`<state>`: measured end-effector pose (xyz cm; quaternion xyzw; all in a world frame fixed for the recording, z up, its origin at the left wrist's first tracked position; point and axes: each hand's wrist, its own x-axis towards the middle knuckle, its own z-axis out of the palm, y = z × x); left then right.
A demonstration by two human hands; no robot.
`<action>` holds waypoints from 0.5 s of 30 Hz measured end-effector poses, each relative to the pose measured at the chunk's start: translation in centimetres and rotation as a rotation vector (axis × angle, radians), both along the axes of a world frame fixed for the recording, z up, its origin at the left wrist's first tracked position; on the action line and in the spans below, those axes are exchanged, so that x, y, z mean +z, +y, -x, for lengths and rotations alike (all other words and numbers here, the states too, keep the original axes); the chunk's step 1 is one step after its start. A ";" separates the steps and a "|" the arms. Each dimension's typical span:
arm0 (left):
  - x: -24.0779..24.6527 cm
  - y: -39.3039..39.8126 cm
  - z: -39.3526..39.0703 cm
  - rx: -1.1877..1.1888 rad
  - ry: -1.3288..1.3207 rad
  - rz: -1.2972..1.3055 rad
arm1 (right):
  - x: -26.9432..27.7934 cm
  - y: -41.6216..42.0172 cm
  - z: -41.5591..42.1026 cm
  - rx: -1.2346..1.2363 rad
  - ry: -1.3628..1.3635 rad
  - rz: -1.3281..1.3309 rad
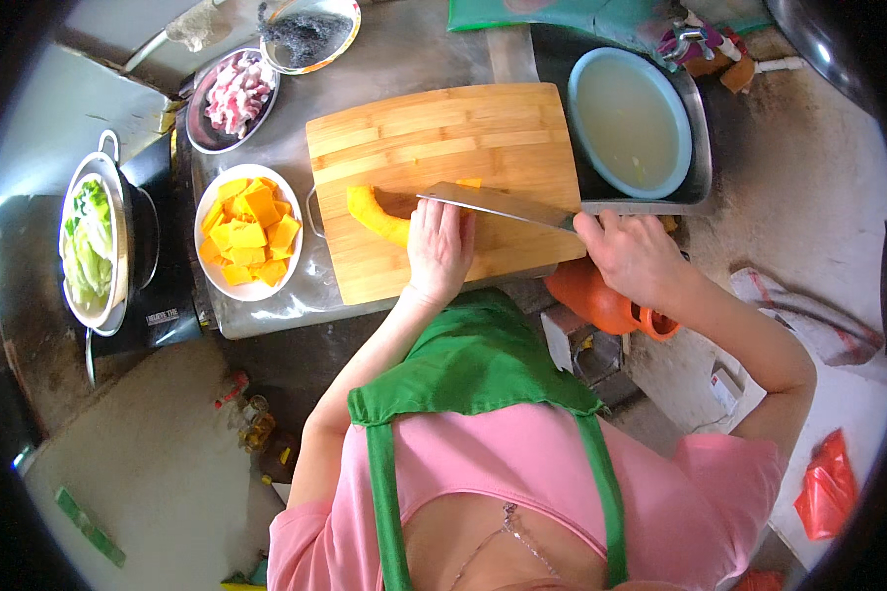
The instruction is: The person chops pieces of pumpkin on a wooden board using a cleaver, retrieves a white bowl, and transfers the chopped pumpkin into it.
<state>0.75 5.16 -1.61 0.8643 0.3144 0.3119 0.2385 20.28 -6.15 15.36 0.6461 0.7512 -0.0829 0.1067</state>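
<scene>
On a bamboo cutting board (443, 111) lies a curved orange-yellow piece of pumpkin (375, 218). My left hand (441, 247) presses down on it, fingertips bent against the flat of a kitchen knife. That knife (499, 205) has a broad steel blade and slants across the board. Its handle is in the grip of my right hand (628, 251), at the board's right edge. Behind the blade a small cut pumpkin slice (470, 182) is partly visible. The pumpkin's end under my left hand is hidden.
Left of the board stands a white bowl (287, 284) of pumpkin slices. Beyond it are a bowl (199, 133) of raw meat strips and a bowl (355, 29) holding dark scrubber-like material. A blue basin (684, 140) of cloudy water sits in the sink. Leafy greens fill a colander (107, 318).
</scene>
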 end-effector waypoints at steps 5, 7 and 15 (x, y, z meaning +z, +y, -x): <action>-0.8 0.1 0.1 -0.018 0.016 -0.005 | 0.6 1.1 -0.2 0.038 -0.067 0.046; -0.4 0.1 0.0 -0.017 0.038 0.013 | 0.7 1.5 -0.7 0.062 -0.022 0.067; -0.2 -0.4 0.2 0.020 0.021 0.024 | -1.5 3.3 -2.8 0.056 0.222 0.192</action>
